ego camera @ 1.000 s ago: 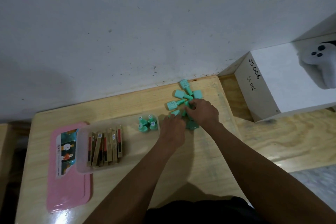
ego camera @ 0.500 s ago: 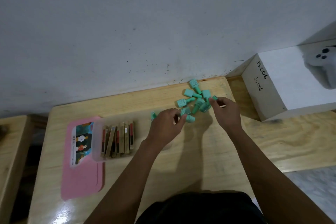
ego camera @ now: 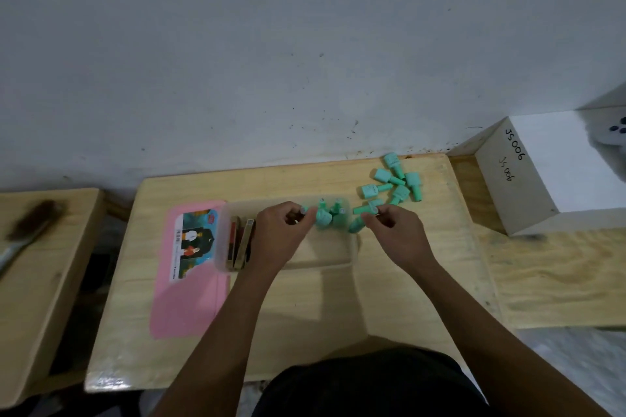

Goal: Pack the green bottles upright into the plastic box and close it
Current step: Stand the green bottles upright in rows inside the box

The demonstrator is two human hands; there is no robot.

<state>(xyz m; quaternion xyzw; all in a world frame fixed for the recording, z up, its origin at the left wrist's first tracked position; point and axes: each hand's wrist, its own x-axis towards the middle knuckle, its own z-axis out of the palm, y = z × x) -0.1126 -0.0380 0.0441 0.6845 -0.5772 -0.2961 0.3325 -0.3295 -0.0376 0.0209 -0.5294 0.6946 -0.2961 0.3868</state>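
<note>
A clear plastic box (ego camera: 352, 247) sits mid-table. A few green bottles (ego camera: 338, 213) stand upright in its far right corner. My left hand (ego camera: 281, 234) hovers over the box, its fingers pinched on a green bottle (ego camera: 323, 218) beside the standing ones. My right hand (ego camera: 396, 230) is just right of the box, its fingertips closed on a lying green bottle (ego camera: 367, 207); another bottle (ego camera: 355, 226) pokes out below its fingers. Several loose green bottles (ego camera: 389, 184) lie in a pile near the table's far right corner.
Brown and gold flat sticks (ego camera: 241, 242) stand in the box's left end. The pink lid (ego camera: 189, 284) lies flat to the left of the box. A white carton (ego camera: 548, 176) stands at the right. A brush (ego camera: 30, 223) rests on the left table.
My left hand has carried a green bottle from the pile leftward into the box. My right hand has drawn back from the pile with a bottle. The view has shifted.
</note>
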